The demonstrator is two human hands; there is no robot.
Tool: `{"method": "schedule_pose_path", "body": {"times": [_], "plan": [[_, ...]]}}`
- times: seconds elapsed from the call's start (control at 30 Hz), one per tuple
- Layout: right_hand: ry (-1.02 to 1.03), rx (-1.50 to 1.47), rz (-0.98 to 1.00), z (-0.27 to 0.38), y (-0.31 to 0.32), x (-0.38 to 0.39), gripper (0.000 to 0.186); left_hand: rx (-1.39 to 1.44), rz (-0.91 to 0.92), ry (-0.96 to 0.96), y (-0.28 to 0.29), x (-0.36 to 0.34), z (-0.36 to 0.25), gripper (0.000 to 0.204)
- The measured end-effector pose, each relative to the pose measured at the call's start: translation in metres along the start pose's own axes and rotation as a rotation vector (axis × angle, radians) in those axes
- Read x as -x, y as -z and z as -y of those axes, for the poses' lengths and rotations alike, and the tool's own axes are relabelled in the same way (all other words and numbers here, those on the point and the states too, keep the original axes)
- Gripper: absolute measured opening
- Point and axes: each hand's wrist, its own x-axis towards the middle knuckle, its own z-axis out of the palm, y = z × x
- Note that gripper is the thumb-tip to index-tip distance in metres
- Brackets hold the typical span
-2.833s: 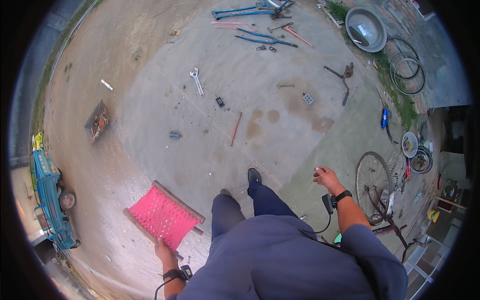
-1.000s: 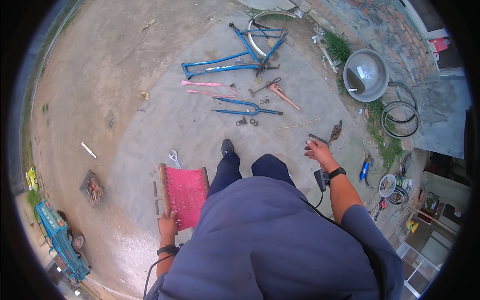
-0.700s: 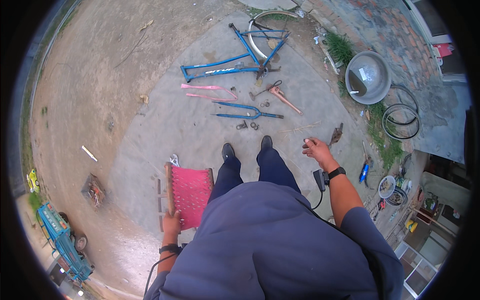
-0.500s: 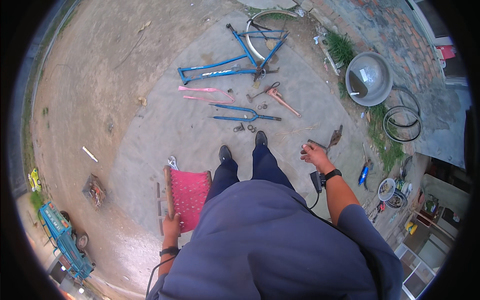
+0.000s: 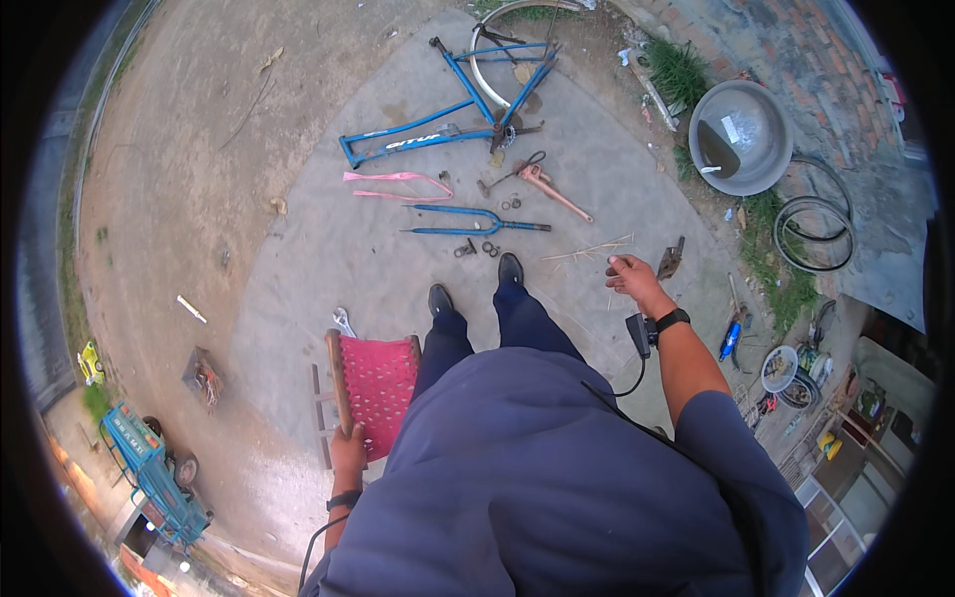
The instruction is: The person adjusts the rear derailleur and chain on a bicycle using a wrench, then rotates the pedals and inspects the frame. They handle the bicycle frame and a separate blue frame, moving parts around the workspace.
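Note:
At my left side, my left hand (image 5: 348,450) is closed around the wooden rail of a folding stool (image 5: 378,383) with a red woven seat. My right hand (image 5: 637,279) hangs in the air to the right of my feet, fingers loosely bent and apart, with nothing visible in it. Close by it on the ground lies a rusty metal tool (image 5: 670,259), perhaps partly covered by the hand. Ahead of my shoes are a blue bicycle fork (image 5: 487,221), a pink-red pipe wrench (image 5: 557,193) and a blue bicycle frame (image 5: 428,142).
A pink strip (image 5: 398,177) lies between frame and fork. An adjustable wrench (image 5: 343,321) rests beyond the stool. At right stand a grey basin (image 5: 741,139) and bicycle tyres (image 5: 816,234). A blue three-wheeled cart (image 5: 149,468) and a wire basket (image 5: 203,378) are at left.
My right hand has shifted slightly up and right, nearer the rusty tool. The whole view has moved a little. My left hand keeps its hold on the stool.

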Motion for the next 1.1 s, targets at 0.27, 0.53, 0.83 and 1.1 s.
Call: {"method": "schedule_pose_path", "body": {"times": [0.27,0.53,0.83,1.1], "plan": [[-0.066,-0.043,0.044,-0.014,0.016,-0.012,0.041,-0.129,-0.030,0.020,-0.005,0.024,-0.032,0.045],[-0.052,-0.009,0.064,0.004,0.022,-0.020,0.043,-0.143,-0.079,-0.033,-0.011,0.031,-0.033,0.048],[-0.057,-0.049,0.054,0.007,0.023,-0.025,0.045,-0.089,-0.044,0.035,-0.017,0.037,-0.030,0.050],[-0.061,-0.043,0.065,0.006,0.028,-0.028,0.043,-0.086,-0.059,0.053,-0.022,0.045,-0.029,0.048]]}}
